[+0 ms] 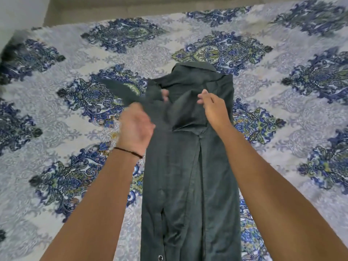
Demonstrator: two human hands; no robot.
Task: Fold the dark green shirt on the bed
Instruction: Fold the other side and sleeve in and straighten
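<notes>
The dark green shirt (190,176) lies lengthwise down the middle of the bed (62,117), both sides turned in to form a long narrow strip, collar at the far end. My left hand (137,127) grips the left sleeve near the shoulder and holds it lifted, so the sleeve's loose end trails up and to the left, blurred. My right hand (211,106) pinches a fold of the cloth at the upper chest, just below the collar. Both forearms reach in from the bottom of the view.
The bedsheet is white-grey with large blue and green paisley diamonds and runs to every side. A pale wall and a strip of floor (113,6) show beyond the far edge of the bed. A dark blurred shape (7,53) sits at the left edge.
</notes>
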